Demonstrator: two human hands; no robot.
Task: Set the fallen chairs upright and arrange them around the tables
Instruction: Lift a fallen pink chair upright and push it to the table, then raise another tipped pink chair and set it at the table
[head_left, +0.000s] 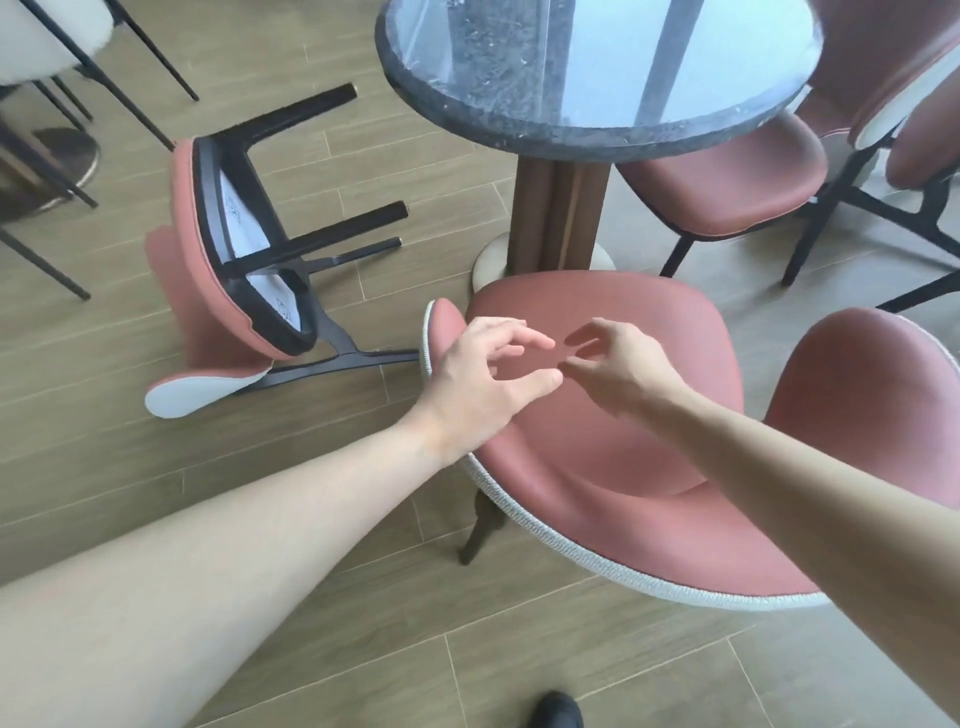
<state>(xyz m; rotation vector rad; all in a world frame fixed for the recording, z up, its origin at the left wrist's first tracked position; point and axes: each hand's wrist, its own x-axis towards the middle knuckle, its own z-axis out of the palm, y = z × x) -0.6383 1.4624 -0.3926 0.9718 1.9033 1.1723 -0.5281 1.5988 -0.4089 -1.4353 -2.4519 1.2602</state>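
Fingers (524, 340) of both the left hand (480, 387) and the right hand (618, 369) are loosely spread over an upright chair (623, 467) at the table (597, 67), nothing being gripped, while one fallen chair (234, 249) is left on the floor (130, 452) by the table's left edge.

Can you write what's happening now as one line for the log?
left hand: open, empty | right hand: open, empty | upright pink padded chair: below hands | fallen pink chair with black legs: on floor

glossy stone tabletop (597, 78), pink leather chair (597, 415)
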